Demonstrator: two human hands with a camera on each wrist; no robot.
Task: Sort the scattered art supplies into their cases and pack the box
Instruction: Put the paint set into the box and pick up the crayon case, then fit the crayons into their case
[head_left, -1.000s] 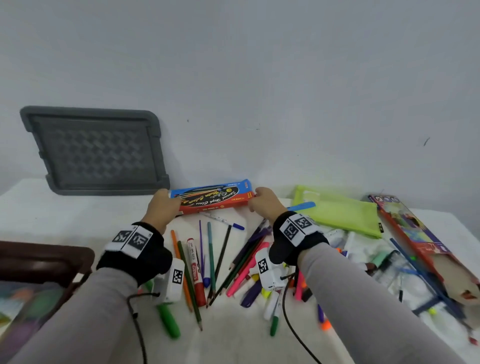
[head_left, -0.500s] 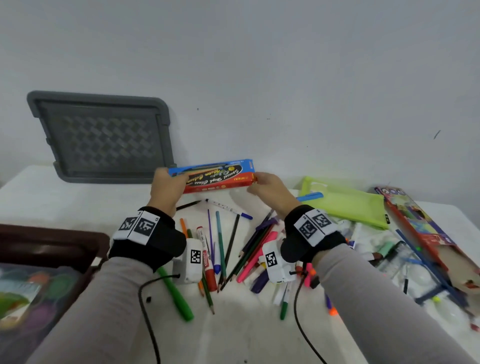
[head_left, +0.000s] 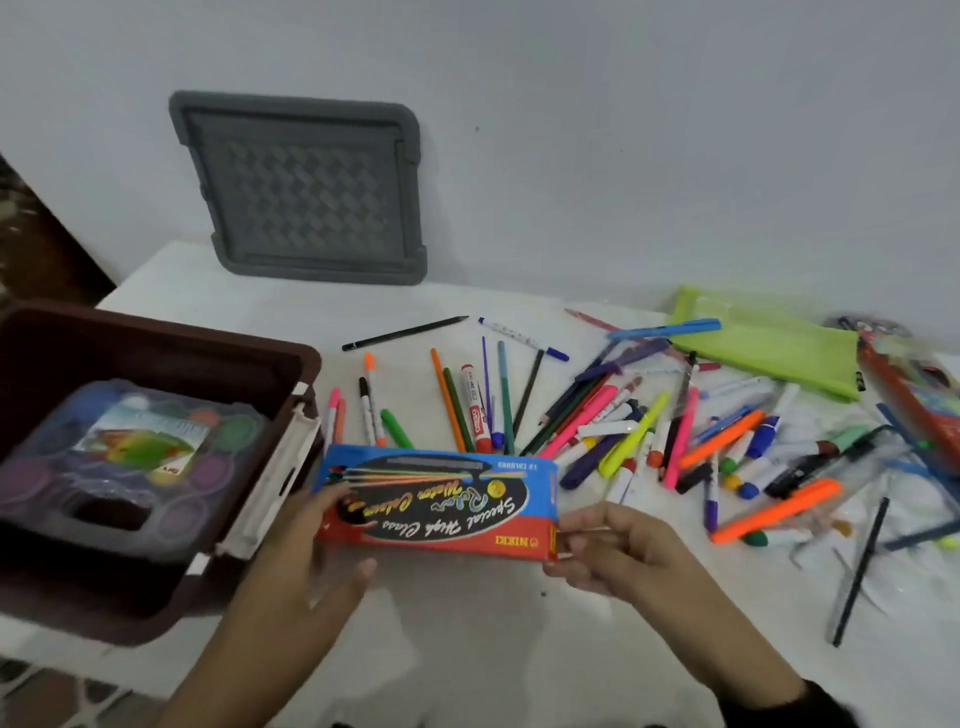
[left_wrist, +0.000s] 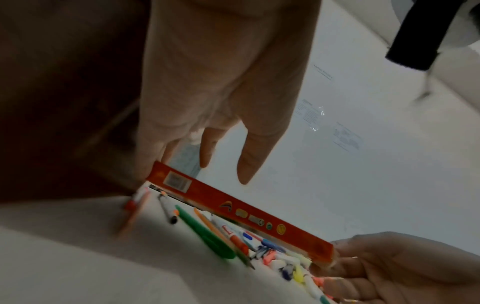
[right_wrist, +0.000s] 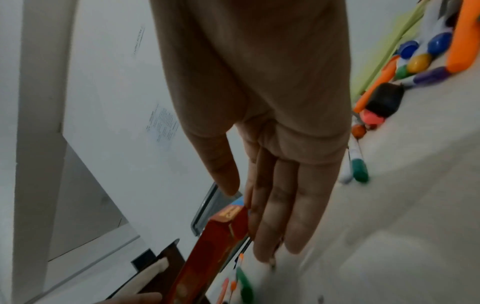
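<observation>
White table (head_left: 467, 649) carries scattered pens; both hands hold the watercolour box (head_left: 439, 501) by its ends. Left hand (head_left: 311, 561) and right hand (head_left: 613, 551) pinch it (light, crushable card); grip ends gently.

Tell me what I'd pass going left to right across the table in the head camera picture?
Brown box with a paint set inside → left hand → blue and red watercolour box → right hand → pile of scattered markers → green pouch → red carton at the right edge.
</observation>
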